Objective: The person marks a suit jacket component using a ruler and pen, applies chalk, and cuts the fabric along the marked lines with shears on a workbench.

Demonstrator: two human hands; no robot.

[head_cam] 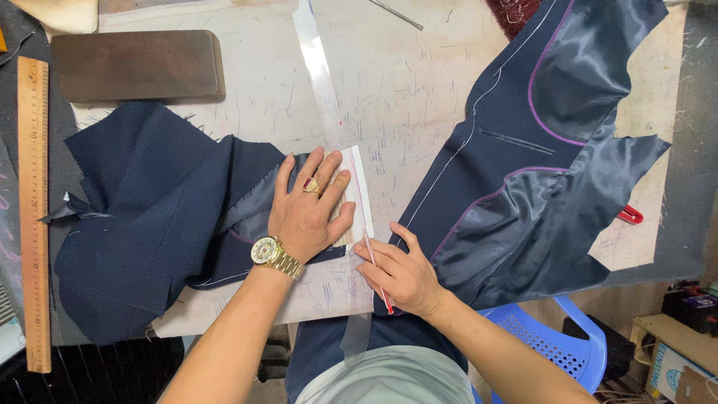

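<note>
My left hand (307,213), with a gold watch and a ring, lies flat with fingers spread on a white paper pattern piece (357,196) that rests over dark navy fabric (142,217). My right hand (400,273) grips a thin red and white marking pencil (378,277), its tip at the pattern's right edge. A clear plastic ruler (318,71) runs away from the pattern across the scuffed white table (404,90). To the right lies a navy jacket panel (523,179) with shiny lining, purple piping and a white chalk line.
A wooden ruler (34,217) lies along the left edge. A dark brown block (138,66) sits at the back left. A red-handled tool (630,215) peeks out beside the jacket panel. A blue plastic chair (557,340) and cardboard boxes (677,352) stand below the table's front edge.
</note>
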